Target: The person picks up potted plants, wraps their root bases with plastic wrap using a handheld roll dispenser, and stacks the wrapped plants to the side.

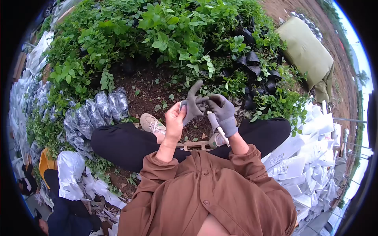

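Note:
Bare, my left hand (175,119) grips a loose grey glove (192,109) by its cuff side, and the glove's fingers point up and right. My right hand (223,112) wears a similar grey glove. Its fingers are bent together against the fingertips of the loose glove. A slim tool (223,133), grey at one end and white at the other, slants down along my right palm, held in that hand. Both hands are in front of my chest, close together.
Leafy plants (165,35) stand ahead around dark soil (147,92). Plastic-wrapped bundles (92,113) lie left; white sheets and packets (303,157) are piled right. A green roll (307,51) lies at upper right. Another person's dark clothing (69,214) shows at lower left.

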The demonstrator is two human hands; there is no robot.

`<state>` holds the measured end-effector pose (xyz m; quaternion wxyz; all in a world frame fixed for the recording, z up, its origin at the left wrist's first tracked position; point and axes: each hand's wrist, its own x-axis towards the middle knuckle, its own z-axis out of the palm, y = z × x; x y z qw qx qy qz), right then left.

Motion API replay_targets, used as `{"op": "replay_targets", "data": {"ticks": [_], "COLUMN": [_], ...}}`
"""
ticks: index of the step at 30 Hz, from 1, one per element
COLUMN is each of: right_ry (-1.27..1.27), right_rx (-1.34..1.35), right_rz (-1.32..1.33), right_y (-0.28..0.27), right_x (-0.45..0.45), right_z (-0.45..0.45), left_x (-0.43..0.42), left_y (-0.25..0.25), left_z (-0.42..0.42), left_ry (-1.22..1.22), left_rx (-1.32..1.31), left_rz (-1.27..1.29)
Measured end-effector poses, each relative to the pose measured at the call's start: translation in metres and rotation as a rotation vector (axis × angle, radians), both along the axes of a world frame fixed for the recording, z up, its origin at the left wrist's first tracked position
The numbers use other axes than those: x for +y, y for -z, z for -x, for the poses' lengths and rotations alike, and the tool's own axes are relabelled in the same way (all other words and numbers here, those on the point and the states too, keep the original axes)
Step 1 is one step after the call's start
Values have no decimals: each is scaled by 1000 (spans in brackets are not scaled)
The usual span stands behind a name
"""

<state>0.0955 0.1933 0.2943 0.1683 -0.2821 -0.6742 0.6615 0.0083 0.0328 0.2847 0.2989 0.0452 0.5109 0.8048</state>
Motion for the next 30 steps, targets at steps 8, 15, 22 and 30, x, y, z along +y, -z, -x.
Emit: {"op": "replay_targets", "data": {"ticks": [8,15,22,30], "right_ry": [115,-344,-207,-814], "right_rx": [45,10,-181,-416], "right_rz": [132,-576,-655,157], "right_y": [-22,-38,-43,-64], "right_x": [42,-28,13,40], "right_z": [-12,30,17,14], "left_x": [-39,-11,-32,-48], "left_y": [18,-4,-21,10], "left_z": [38,8,22,36], "left_ry": [-194,174,-51,-139], "left_rx": [-122,-2,-94,-77], "left_rz": [47,55,-27,171]}}
